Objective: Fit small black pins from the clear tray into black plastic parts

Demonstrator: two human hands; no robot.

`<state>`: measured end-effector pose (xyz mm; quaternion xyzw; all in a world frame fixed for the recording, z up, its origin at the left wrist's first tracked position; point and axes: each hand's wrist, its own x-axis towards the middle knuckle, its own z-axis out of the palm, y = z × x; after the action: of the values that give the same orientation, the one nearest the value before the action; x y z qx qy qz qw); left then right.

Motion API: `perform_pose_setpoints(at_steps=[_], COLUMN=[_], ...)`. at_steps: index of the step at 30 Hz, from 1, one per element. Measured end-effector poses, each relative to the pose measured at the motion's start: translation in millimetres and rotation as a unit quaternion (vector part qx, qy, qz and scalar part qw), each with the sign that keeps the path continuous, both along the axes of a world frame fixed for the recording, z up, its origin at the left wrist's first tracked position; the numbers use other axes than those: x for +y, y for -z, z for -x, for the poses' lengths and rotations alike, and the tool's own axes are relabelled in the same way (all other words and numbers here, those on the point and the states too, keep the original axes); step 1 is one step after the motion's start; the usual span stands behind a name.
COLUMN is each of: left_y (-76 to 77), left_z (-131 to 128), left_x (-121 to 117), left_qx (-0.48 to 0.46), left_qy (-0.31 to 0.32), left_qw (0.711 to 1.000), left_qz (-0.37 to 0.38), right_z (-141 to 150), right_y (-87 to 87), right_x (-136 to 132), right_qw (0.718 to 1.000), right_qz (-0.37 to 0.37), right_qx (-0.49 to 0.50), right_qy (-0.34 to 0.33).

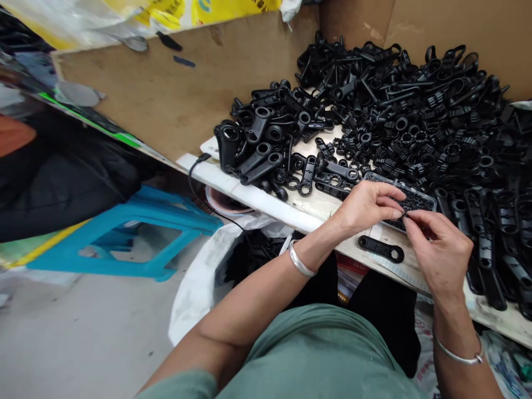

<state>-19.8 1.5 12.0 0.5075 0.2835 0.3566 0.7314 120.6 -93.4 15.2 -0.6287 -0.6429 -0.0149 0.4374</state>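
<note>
My left hand (368, 208) and my right hand (438, 249) meet fingertip to fingertip over a clear plastic box (430, 202) of tiny black pieces. Pinched between them is a small black part (405, 214), too small to name; both hands seem to touch it. Just below, a flat black plastic arm (380, 247) with a ring at one end lies alone on the white worktop. My fingers hide part of the box's front edge.
Behind the box spreads a heap of black ring parts (415, 136). Black handle-like arms (257, 138) are piled at left, more long arms (486, 238) at right. A cardboard wall (457, 27) backs the worktop (299, 213). A blue stool (124, 233) and a white sack (191, 299) stand below.
</note>
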Motion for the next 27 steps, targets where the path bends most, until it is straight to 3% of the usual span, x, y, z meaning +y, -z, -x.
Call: perform_pose_setpoints(at_steps=[4, 10, 14, 19, 23, 27], left_y=[-0.7, 1.5, 1.0, 5.1, 12.5, 15.6], left_z=[-1, 0, 2, 1, -3, -5], left_x=[-2, -5, -9, -18, -25, -28], left_qx=[0.015, 0.022, -0.003, -0.064, -0.120, -0.138], left_qy=[0.007, 0.007, 0.008, 0.006, 0.016, 0.011], left_qw=[1.000, 1.000, 1.000, 0.994, 0.980, 0.977], left_qz=[-0.009, -0.013, 0.016, 0.093, 0.156, 0.163], right_z=[3, 3, -3, -12, -11, -9], right_y=[-2.9, -1.8, 1.9, 11.6, 19.4, 17.8], right_x=[-1, -5, -12, -14, -10, -10], right_qw=[0.996, 0.996, 0.999, 0.962, 0.956, 0.972], right_qz=[-0.031, -0.026, 0.024, 0.060, 0.031, 0.032], right_qx=[-0.079, -0.084, 0.038, 0.266, 0.290, 0.234], right_qy=[-0.006, -0.016, -0.016, 0.000, -0.018, -0.017])
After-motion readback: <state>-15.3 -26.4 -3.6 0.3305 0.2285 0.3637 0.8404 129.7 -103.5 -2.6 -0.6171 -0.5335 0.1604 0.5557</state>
